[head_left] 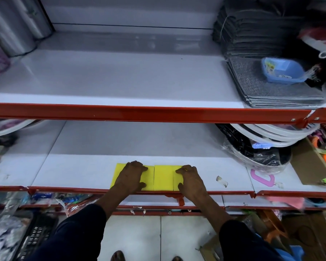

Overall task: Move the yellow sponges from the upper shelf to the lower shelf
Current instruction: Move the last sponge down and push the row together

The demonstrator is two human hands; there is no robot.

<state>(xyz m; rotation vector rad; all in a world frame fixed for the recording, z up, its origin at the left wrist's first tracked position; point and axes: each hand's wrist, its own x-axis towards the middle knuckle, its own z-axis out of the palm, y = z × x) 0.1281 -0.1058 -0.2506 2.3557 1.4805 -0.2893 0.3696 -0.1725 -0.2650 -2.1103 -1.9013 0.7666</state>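
Observation:
Three yellow sponges [163, 178] lie flat side by side at the front edge of the lower shelf [83, 172]. My left hand [132, 176] rests palm down on the left sponge, fingers spread over it. My right hand [191, 178] lies flat on the right sponge. The middle sponge shows bare between the hands. The upper shelf [120, 80] holds no yellow sponge in its middle part.
Grey mats [267, 80] and a blue plastic tray [282, 72] sit at the right of the upper shelf, silver rolls [13, 25] at its left. Wrapped pans [256, 155] and a pink item [263, 178] lie right on the lower shelf. A red rail [139, 113] fronts the upper shelf.

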